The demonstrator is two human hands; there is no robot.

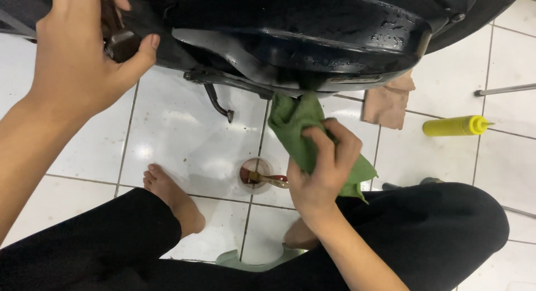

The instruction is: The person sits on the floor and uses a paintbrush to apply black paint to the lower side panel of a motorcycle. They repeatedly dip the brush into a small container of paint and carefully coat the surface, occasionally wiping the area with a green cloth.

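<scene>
- Two bare hands at work under a glossy black vehicle body panel, wet in patches, above a white tiled floor.
- Right hand: fingers clenched around a bunched green cloth, its upper end pressed against the panel's lower edge.
- Left hand: fingers wrapped around a dark part at the vehicle's upper left, thumb laid across it.
- Small clear cup on the floor between the person's bare feet, with a red-handled brush resting across it.
- Yellow squeeze bottle lying on its side on the tiles, well to the right.
- Brown rag on the floor just below the panel's right end.
- Black metal stand hanging beneath the vehicle.
</scene>
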